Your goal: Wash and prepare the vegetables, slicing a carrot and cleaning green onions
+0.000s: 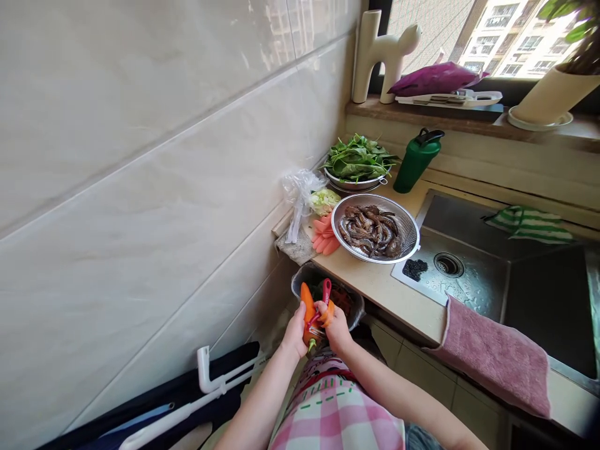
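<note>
My left hand [295, 332] is closed around an orange carrot [307, 306], held upright over a dark bin [300, 279] with peelings inside. My right hand [336, 325] grips a red peeler [324, 299] laid against the carrot's right side. Both hands are low in the view, in front of the counter's left end. On the counter behind, peeled carrots [324, 234] lie next to a steel colander of shrimp [374, 227].
A bowl of green leaves [359, 161], a green bottle [416, 159] and a plastic bag [300, 190] stand on the counter. A sink [473, 262] lies to the right with a pink towel [492, 356] over its front edge. A tiled wall [140, 187] fills the left.
</note>
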{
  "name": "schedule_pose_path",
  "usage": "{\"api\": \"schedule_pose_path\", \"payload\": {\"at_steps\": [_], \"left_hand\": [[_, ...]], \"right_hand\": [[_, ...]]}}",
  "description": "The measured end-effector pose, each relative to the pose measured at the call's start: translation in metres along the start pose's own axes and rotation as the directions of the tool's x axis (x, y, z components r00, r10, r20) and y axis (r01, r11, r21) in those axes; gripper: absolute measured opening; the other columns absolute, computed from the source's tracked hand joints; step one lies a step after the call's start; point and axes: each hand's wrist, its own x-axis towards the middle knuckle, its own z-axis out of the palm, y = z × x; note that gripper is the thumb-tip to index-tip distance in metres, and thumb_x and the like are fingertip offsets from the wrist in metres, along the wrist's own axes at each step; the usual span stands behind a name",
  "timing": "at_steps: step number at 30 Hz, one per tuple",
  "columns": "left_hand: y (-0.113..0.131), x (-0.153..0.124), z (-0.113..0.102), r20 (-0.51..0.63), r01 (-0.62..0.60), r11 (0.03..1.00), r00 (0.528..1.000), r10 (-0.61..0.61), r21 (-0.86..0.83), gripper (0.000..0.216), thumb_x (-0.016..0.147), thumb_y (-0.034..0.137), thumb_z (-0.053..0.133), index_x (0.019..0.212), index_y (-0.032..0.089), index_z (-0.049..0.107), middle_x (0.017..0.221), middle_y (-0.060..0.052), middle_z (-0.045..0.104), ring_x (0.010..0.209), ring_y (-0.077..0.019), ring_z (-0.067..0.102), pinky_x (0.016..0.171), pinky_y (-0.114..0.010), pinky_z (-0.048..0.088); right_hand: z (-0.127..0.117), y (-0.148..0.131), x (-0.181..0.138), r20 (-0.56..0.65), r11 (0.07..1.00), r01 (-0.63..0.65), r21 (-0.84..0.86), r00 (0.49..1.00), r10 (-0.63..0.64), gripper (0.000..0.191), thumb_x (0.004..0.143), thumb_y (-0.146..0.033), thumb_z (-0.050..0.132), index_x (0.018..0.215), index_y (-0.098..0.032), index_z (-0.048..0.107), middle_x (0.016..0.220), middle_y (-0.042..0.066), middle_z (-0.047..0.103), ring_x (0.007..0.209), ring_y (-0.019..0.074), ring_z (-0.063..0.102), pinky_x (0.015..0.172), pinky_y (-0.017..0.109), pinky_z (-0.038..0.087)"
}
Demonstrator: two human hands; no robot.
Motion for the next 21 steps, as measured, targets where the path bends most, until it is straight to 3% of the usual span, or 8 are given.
{"api": "schedule_pose_path", "payload": {"at_steps": [7, 10, 16, 21], "left_hand": [[-0.002, -0.005, -0.013, 0.012, -0.039, 0.999, 0.999, 0.039, -0.015, 0.036, 0.084, 0.043, 0.053, 0.103, 0.013, 0.060, 0.071, -0.005, 0.069, 0.059, -0.0157, 0.066, 0.052, -0.022, 0.048], [-0.001, -0.014, -0.014, -0.019, -0.066, 0.998, 0.998, 0.066, 0.009, 0.035, 0.084, 0.043, 0.053, 0.105, 0.015, 0.058, 0.070, -0.003, 0.068, 0.055, -0.0132, 0.063, 0.049, -0.021, 0.047], [-0.006, -0.042, -0.016, -0.013, 0.115, 0.992, 0.993, -0.114, 0.050, 0.049, 0.081, 0.057, 0.048, 0.085, 0.009, 0.058, 0.064, -0.005, 0.063, 0.048, -0.0132, 0.059, 0.043, -0.023, 0.047], [-0.008, -0.062, -0.043, 0.117, 0.200, 0.979, 0.972, -0.203, 0.038, 0.051, 0.081, 0.056, 0.049, 0.089, 0.007, 0.060, 0.074, -0.009, 0.065, 0.053, -0.0135, 0.061, 0.047, -0.025, 0.050]], "right_hand": [[0.003, 0.015, 0.004, 0.029, 0.998, -0.065, -0.019, 0.997, 0.065, 0.041, 0.056, -0.053, 0.070, 0.063, -0.016, 0.056, 0.054, -0.003, 0.052, 0.050, 0.0094, 0.043, 0.052, 0.023, 0.037], [0.004, 0.026, 0.016, -0.046, 0.994, -0.089, -0.058, 0.995, 0.086, 0.035, 0.058, -0.048, 0.069, 0.062, -0.016, 0.059, 0.053, -0.002, 0.054, 0.049, 0.0098, 0.045, 0.051, 0.023, 0.037], [-0.008, 0.043, 0.058, -0.219, 0.981, -0.139, -0.137, 0.970, 0.107, 0.023, 0.064, -0.037, 0.065, 0.065, -0.014, 0.062, 0.057, 0.002, 0.063, 0.056, 0.0142, 0.056, 0.055, 0.024, 0.042], [-0.022, 0.055, 0.095, -0.364, 0.955, -0.183, -0.233, 0.927, 0.089, 0.017, 0.072, -0.026, 0.059, 0.057, -0.018, 0.056, 0.049, -0.001, 0.057, 0.053, 0.0133, 0.054, 0.049, 0.023, 0.037]]}}
